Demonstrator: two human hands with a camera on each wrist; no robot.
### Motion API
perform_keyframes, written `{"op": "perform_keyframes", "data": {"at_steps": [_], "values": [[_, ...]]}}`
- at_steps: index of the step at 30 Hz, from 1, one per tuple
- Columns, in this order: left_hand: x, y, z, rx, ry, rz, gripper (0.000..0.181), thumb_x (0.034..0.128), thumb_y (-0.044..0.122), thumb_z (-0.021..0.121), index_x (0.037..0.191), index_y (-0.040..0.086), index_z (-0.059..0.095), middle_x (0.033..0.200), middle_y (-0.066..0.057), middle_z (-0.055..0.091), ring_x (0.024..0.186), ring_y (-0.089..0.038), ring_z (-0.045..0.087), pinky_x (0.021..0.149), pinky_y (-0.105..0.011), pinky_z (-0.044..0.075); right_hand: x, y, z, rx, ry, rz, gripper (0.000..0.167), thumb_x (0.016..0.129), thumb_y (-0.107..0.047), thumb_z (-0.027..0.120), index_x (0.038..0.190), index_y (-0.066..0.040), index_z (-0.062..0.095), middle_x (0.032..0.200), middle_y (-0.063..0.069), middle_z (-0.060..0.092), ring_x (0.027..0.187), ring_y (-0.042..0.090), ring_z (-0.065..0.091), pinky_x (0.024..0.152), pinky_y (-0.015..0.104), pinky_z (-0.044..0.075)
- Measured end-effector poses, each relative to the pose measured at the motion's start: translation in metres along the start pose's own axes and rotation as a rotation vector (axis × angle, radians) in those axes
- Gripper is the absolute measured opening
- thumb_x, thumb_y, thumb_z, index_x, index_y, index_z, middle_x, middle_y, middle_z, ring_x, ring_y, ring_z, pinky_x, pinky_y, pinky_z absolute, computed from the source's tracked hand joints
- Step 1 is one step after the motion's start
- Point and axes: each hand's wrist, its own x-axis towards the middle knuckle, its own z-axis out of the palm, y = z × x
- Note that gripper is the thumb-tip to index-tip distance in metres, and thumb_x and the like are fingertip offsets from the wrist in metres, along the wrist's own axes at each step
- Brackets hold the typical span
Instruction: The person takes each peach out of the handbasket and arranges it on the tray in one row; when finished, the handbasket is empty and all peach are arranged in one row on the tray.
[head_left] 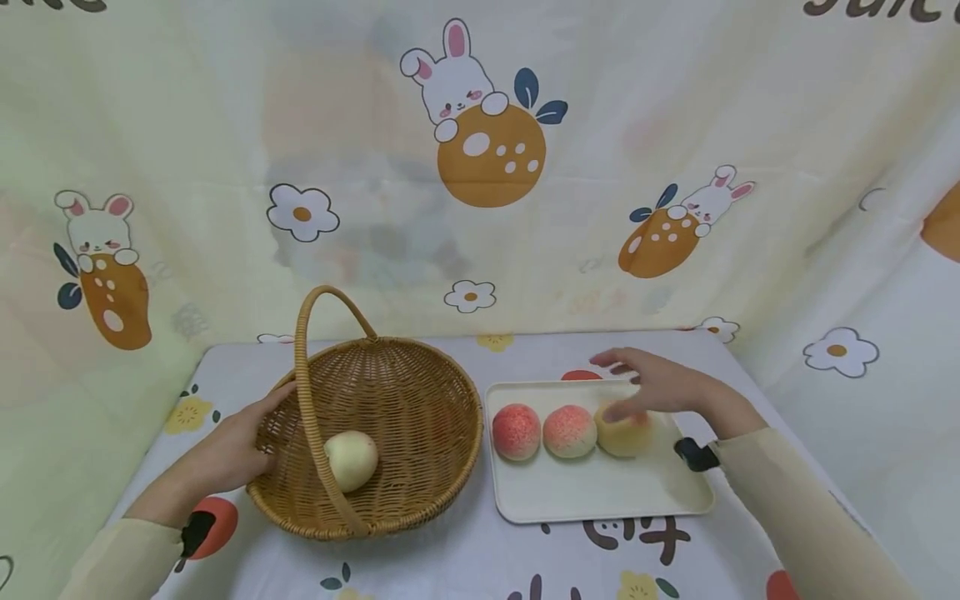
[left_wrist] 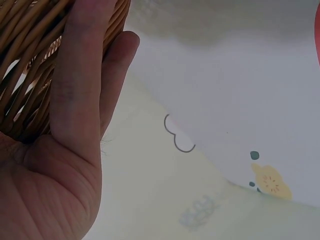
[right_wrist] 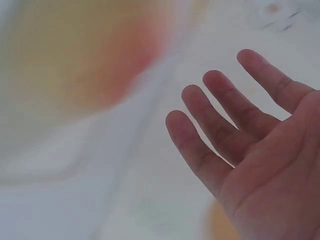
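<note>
A brown wicker basket with a tall arched handle stands on the left of the table. My left hand holds its left rim, and the left wrist view shows the fingers lying along the woven wall. Inside the basket lies one pale cream, round fruit, partly behind the handle. On a cream tray to the right sit two pink-red peaches and a yellow fruit with a red blush. Above that yellow fruit hovers my right hand, fingers spread, holding nothing.
The table wears a white cloth printed with flowers and fruit. A curtain with rabbit and orange prints hangs behind and at both sides. The basket's handle rises well above its rim, close to the left hand.
</note>
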Motion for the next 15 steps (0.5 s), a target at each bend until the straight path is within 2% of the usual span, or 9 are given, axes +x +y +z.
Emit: {"op": "perform_keyframes", "data": {"at_steps": [3, 8, 11, 15], "values": [[-0.002, -0.002, -0.001, -0.007, 0.000, -0.004, 0.103, 0.0703, -0.011, 0.068, 0.161, 0.007, 0.023, 0.150, -0.039, 0.034, 0.122, -0.054, 0.049, 0.078, -0.049, 0.052, 0.025, -0.054, -0.005, -0.035, -0.013, -0.091, 0.082, 0.082, -0.038, 0.083, 0.148, -0.006, 0.046, 0.149, 0.014, 0.048, 0.135, 0.040, 0.044, 0.106, 0.058, 0.038], [-0.003, -0.003, 0.001, -0.004, 0.011, 0.005, 0.104, 0.0696, -0.012, 0.069, 0.161, 0.009, 0.023, 0.150, -0.038, 0.035, 0.126, -0.056, 0.046, 0.083, -0.054, 0.050, 0.070, -0.135, 0.003, -0.042, -0.103, -0.254, 0.082, 0.083, -0.040, 0.082, 0.150, -0.010, 0.045, 0.151, 0.005, 0.046, 0.137, 0.029, 0.044, 0.110, 0.051, 0.036], [-0.004, 0.000, 0.001, 0.006, 0.023, 0.019, 0.104, 0.0687, -0.013, 0.068, 0.161, 0.008, 0.025, 0.148, -0.038, 0.037, 0.126, -0.054, 0.046, 0.084, -0.054, 0.050, 0.095, -0.170, 0.013, -0.041, -0.157, -0.302, 0.082, 0.083, -0.042, 0.082, 0.150, -0.014, 0.045, 0.151, 0.000, 0.046, 0.137, 0.024, 0.044, 0.111, 0.046, 0.035], [-0.004, 0.003, 0.001, 0.010, 0.029, 0.023, 0.101, 0.0685, -0.013, 0.066, 0.159, 0.005, 0.026, 0.148, -0.039, 0.037, 0.127, -0.053, 0.045, 0.082, -0.051, 0.050, 0.127, -0.202, 0.036, -0.012, -0.236, -0.341, 0.081, 0.082, -0.038, 0.083, 0.149, -0.012, 0.045, 0.150, 0.006, 0.047, 0.137, 0.029, 0.044, 0.108, 0.045, 0.038]]}}
